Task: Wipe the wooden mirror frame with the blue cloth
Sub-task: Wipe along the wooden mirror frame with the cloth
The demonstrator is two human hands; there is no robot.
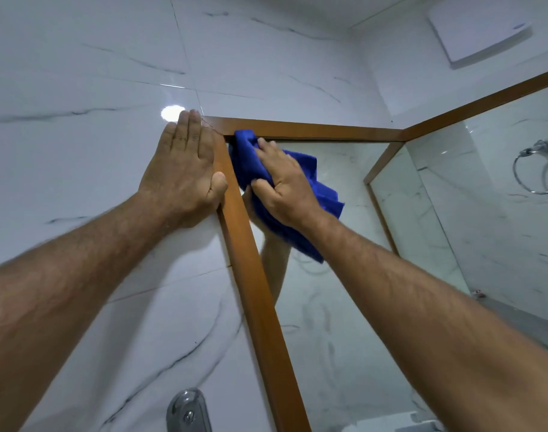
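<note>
Both hands up at top-left corner of mirror frame (pixel 250 269). Left hand (pixel 185 169) flat, fingers spread on tile wall (pixel 79 88), thumb against frame, likely for bracing. Right hand (pixel 282 185) clamped on blue cloth (pixel 313 194), pressed into inner corner.

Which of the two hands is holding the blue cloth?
The right hand holds the blue cloth, pressed near the top corner of the wooden mirror frame. The left hand holds nothing; it lies flat on the wall tile beside the frame.
</note>
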